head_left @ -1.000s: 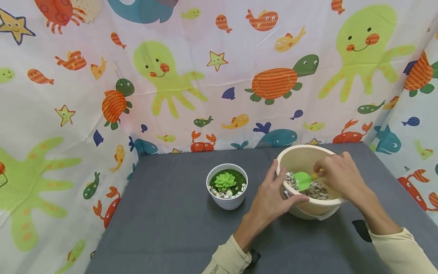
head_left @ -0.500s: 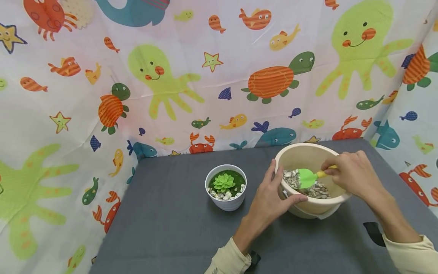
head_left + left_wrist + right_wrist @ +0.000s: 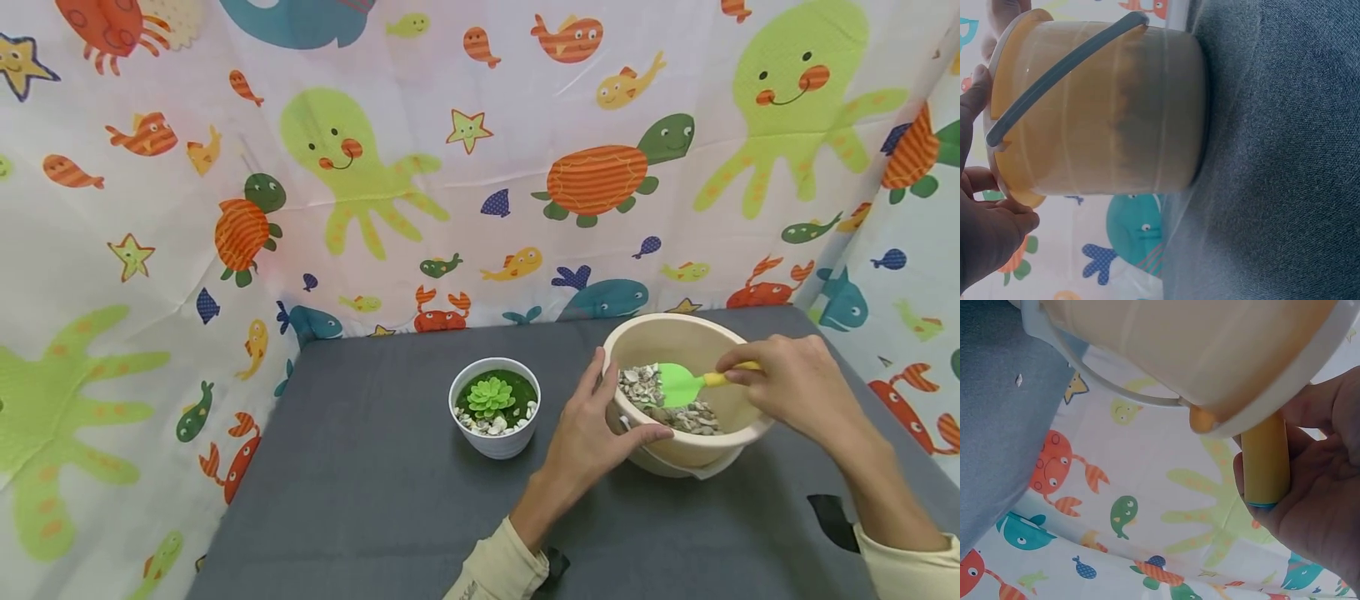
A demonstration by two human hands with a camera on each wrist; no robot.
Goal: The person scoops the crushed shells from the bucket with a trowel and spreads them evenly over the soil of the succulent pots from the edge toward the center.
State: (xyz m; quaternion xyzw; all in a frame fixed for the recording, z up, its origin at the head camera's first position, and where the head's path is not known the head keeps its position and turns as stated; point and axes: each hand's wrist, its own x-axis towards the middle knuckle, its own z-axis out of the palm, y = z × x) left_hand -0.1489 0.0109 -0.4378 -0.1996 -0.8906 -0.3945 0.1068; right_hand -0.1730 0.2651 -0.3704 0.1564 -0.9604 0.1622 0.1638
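A cream bucket point(image 3: 697, 332) holding grey-white pebbles point(image 3: 641, 387) stands right of centre in the head view. My left hand point(image 3: 592, 425) grips its rim, fingers at the left side and thumb on the near edge. In the left wrist view, that hand point(image 3: 988, 228) is at the rim, beside the raised bucket handle point(image 3: 1063, 72). My right hand point(image 3: 787, 379) holds a toy shovel point(image 3: 680, 385) by its yellow handle; the green blade lies inside the bucket, over the pebbles. Fingers wrap the shovel handle point(image 3: 1265, 462) in the right wrist view.
Left of the bucket stands a white pot point(image 3: 495, 443) with a green succulent and white stones. A grey cloth point(image 3: 375, 467) covers the table. A curtain point(image 3: 420, 175) printed with sea animals hangs behind and at both sides.
My right hand has moved to the right, drawing the shovel's blade rightward and slightly up inside the bucket. My left hand stays at the rim.
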